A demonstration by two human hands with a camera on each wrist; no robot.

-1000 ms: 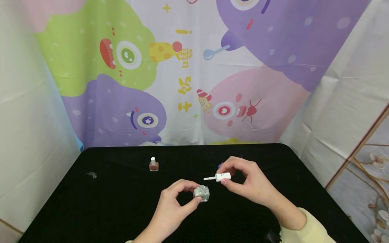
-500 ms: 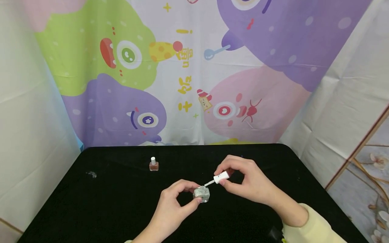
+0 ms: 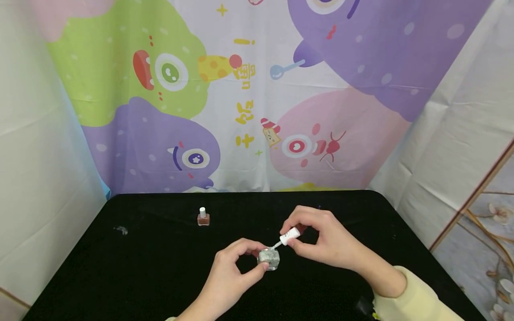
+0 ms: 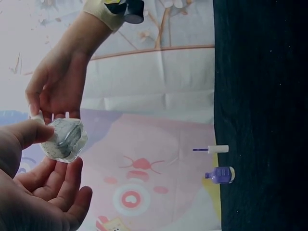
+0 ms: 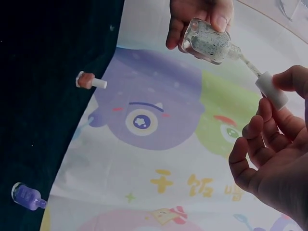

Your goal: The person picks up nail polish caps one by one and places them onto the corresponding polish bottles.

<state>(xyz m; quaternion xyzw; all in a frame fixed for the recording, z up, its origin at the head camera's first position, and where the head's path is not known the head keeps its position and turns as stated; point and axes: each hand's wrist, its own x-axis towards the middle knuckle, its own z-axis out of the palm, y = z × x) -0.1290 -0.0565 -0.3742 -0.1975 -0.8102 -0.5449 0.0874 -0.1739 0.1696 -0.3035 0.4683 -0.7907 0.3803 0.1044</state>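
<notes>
The slim white-capped brush (image 3: 289, 237), clear of the square glass bottle of silvery glitter polish (image 3: 268, 259) a second ago, now meets its mouth. The right hand (image 3: 331, 240) pinches the cap; the left hand (image 3: 229, 272) grips the bottle over the black bench (image 3: 152, 272).

Purple bottle (image 5: 27, 196) hidden behind right hand (image 3: 333, 240) in head view (left sleeve (image 3: 170, 319) cut off).

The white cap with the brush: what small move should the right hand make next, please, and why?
Probably the right hand should ease the brush further into the glitter bottle: the brush reaches the neck, its stem shows below the white cap, and the left hand grips the bottle.
</notes>
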